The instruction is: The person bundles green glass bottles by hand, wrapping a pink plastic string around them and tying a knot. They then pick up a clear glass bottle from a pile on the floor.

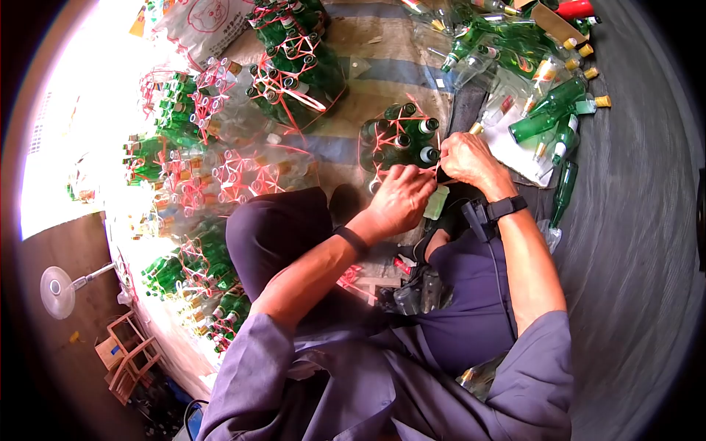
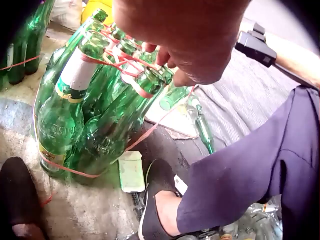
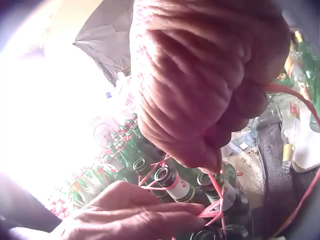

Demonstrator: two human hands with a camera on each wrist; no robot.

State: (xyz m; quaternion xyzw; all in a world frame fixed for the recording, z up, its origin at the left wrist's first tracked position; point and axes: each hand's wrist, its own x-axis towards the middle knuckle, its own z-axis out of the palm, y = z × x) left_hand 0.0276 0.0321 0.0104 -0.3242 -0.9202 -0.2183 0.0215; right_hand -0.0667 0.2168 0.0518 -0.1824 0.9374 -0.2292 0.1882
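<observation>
A bundle of green glass bottles (image 1: 401, 140) stands upright in front of the person, wound with pink plastic twine (image 2: 142, 135) round the bases and between the necks. At the bundle's near right side, the right hand (image 1: 471, 158) pinches the twine, its fingers curled; a loose strand (image 3: 300, 100) trails from that fist. Close beside it, the left hand (image 1: 401, 198) pinches crossed strands (image 3: 212, 207) between thumb and fingers, just over the bottle necks. White labels (image 2: 77, 75) show on some necks. In the left wrist view, the left hand's fingertips are partly hidden behind its palm.
More tied bottle bundles (image 1: 290, 66) stand at the far left, with clear ones (image 1: 243, 173) nearer. Loose bottles (image 1: 548, 110) lie in a heap on the right, some on a white sheet (image 1: 507, 151). A pale green box (image 2: 131, 171) sits beside a shoe (image 2: 157, 195).
</observation>
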